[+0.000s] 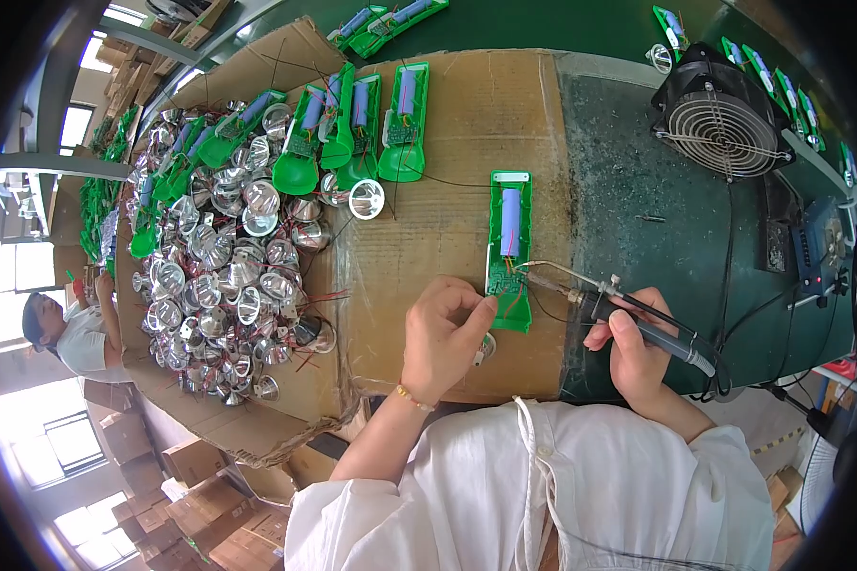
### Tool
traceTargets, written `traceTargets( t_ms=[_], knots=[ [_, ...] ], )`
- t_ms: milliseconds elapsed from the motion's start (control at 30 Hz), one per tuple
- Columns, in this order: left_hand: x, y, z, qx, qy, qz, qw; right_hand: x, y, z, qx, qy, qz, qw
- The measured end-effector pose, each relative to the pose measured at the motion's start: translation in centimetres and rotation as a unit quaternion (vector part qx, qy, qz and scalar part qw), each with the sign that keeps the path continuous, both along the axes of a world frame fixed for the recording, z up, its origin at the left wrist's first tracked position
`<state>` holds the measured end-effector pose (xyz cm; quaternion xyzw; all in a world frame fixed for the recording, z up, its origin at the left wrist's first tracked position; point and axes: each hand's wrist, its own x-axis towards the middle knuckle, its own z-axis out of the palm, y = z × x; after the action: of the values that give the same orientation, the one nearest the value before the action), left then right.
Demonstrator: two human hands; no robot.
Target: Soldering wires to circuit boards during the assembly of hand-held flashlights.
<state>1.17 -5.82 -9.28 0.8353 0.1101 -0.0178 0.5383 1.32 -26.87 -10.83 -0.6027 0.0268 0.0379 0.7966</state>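
A green flashlight half-shell (514, 319) lies on the cardboard before me, holding a purple cylindrical battery (510, 221) and a small green circuit board (505, 280) with thin wires. My right hand (638, 343) grips a soldering iron (638, 328) by its dark handle, with a thin metal tube running alongside. Its tip reaches the wires where battery and board meet. At the board's left edge, my left hand (447, 328) is closed in a pinch; whatever is between the fingertips is too small to make out. A silver reflector (486, 348) shows partly beneath that hand.
A cardboard box (305, 400) heaped with silver reflectors (248, 305) stands at left. Several green shells with batteries (405, 124) lie at its far right edge. A black fan with a wire grille (723, 133) stands far right, near a blue box (809, 247). Another person (77, 328) is at far left.
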Motion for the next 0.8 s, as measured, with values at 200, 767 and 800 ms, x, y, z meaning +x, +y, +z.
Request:
traceTargets(
  t_ms=[200, 767, 800],
  knots=[
    [0.2, 0.0, 0.3, 0.008, -0.011, -0.003, 1.0, 0.8, -0.7, -0.2, 0.003, -0.006, -0.021, 1.0],
    [30.1, -1.2, -0.3, 0.39, -0.13, -0.091, 0.907, 3.1, -3.8, -1.4, -0.011, 0.001, -0.117, 0.993],
    [31.3, -1.2, 0.3, 0.433, -0.121, -0.08, 0.89, 3.0, -4.0, -1.5, -0.01, 0.012, -0.125, 0.992]
  ],
)
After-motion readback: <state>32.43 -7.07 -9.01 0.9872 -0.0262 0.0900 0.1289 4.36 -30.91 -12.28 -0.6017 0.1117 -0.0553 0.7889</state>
